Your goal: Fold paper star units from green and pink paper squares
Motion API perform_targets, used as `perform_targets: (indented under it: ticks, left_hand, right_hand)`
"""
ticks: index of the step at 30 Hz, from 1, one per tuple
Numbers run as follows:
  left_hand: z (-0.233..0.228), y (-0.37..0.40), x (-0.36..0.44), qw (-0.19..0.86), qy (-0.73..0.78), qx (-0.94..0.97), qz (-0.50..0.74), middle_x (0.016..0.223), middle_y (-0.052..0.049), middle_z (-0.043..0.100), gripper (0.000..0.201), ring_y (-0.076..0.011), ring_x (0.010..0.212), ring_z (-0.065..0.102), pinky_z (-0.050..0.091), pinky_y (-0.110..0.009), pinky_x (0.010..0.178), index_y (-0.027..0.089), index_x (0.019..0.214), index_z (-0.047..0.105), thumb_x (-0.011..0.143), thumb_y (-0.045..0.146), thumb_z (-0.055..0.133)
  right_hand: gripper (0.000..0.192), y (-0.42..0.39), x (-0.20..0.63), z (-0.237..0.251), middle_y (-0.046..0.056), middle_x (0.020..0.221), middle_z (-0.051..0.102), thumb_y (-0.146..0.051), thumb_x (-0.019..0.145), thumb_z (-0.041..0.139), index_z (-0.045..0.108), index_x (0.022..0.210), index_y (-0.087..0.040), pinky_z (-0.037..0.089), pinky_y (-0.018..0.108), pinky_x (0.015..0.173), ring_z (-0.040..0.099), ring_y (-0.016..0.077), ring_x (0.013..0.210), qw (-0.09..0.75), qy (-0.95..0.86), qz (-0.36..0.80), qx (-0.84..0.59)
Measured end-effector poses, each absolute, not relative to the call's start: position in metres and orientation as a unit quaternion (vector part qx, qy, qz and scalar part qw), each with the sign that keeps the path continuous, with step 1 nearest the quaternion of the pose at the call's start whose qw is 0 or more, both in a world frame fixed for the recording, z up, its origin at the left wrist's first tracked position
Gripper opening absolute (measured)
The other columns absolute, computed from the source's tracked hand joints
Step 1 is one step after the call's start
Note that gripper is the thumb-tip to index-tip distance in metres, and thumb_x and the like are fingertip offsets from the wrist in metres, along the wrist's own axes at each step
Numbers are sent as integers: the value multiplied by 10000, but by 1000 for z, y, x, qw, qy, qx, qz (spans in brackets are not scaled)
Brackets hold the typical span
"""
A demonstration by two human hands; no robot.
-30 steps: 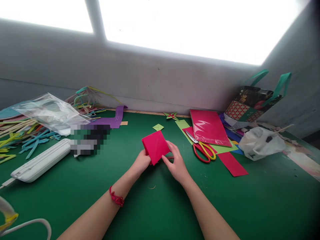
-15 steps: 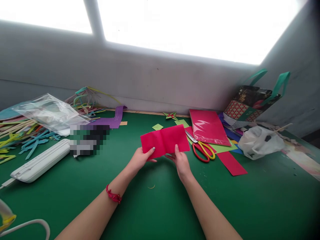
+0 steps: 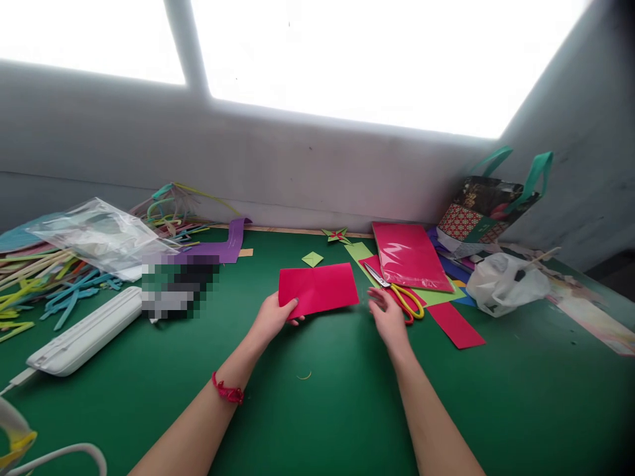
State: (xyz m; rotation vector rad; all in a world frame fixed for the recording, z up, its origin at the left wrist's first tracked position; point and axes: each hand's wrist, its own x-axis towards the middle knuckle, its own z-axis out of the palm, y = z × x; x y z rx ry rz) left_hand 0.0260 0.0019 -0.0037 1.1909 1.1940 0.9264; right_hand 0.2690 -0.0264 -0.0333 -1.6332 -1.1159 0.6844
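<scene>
A creased red sheet of paper [image 3: 320, 289] is held at its lower left corner by my left hand [image 3: 274, 318], thumb on top and fingers underneath. My right hand [image 3: 389, 322] is off the paper, its fingers apart and nothing in them. It hovers beside the scissors [image 3: 404, 299], which have one red and one yellow handle; the hand covers part of the red one. Whether it touches them I cannot tell. Behind the red sheet lies a small folded green paper square [image 3: 312, 259]. Farther back is a green and red paper star [image 3: 337, 235].
At the right lie a wrapped red paper pack [image 3: 411, 256], a red strip [image 3: 455, 325], a white plastic bag [image 3: 508, 283] and a patterned tote bag [image 3: 489, 215]. Pipe cleaners [image 3: 74, 284], a clear plastic sleeve [image 3: 106, 235] and a white power strip [image 3: 86, 330] are at the left.
My right hand has let go of the red paper and moved right to the scissors. The left hand still holds the sheet, which now looks flatter.
</scene>
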Motion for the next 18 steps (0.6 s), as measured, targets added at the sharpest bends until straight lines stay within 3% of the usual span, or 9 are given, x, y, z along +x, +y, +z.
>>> perform_targets:
  ticks: [3, 5, 7, 13, 18]
  left_hand:
    - [-2, 2, 25, 580, 501, 508, 392, 668, -79, 636, 208, -170, 534, 621, 500, -258, 460, 92, 937, 481, 748, 169, 518]
    - [0, 1, 25, 587, 494, 507, 393, 667, -79, 637, 199, -171, 535, 621, 498, -258, 463, 94, 923, 482, 747, 177, 523]
    - [3, -1, 24, 595, 488, 504, 392, 669, -84, 638, 197, -177, 542, 622, 497, -262, 467, 93, 903, 488, 741, 194, 536]
    - [7, -3, 24, 627, 459, 485, 401, 706, -98, 644, 267, -194, 564, 629, 500, -278, 472, 98, 923, 497, 744, 288, 552]
    - [3, -1, 23, 608, 475, 468, 431, 701, -101, 647, 246, -184, 538, 628, 508, -273, 479, 88, 922, 498, 752, 260, 546]
  right_hand:
    - [456, -30, 308, -26, 150, 1139, 490, -206, 670, 485, 498, 1122, -139, 350, 434, 884, 416, 315, 1090, 283, -492, 65, -821]
    - [556, -31, 328, -21, 193, 1195, 426, -231, 680, 482, 405, 1220, -119, 373, 457, 822, 380, 362, 1100, 154, -457, 24, -875]
    - [592, -29, 342, -18, 199, 1154, 442, -275, 689, 485, 363, 1244, -108, 400, 419, 774, 418, 345, 1058, 60, -449, 44, -890]
    - [628, -13, 356, -14, 205, 1097, 437, -370, 600, 598, 438, 1147, -106, 396, 403, 751, 419, 357, 1041, 7, -451, 62, -890]
    - [566, -4, 344, -13, 224, 1166, 385, -256, 597, 630, 445, 1110, -105, 363, 418, 797, 370, 368, 1098, 6, -471, 58, -880]
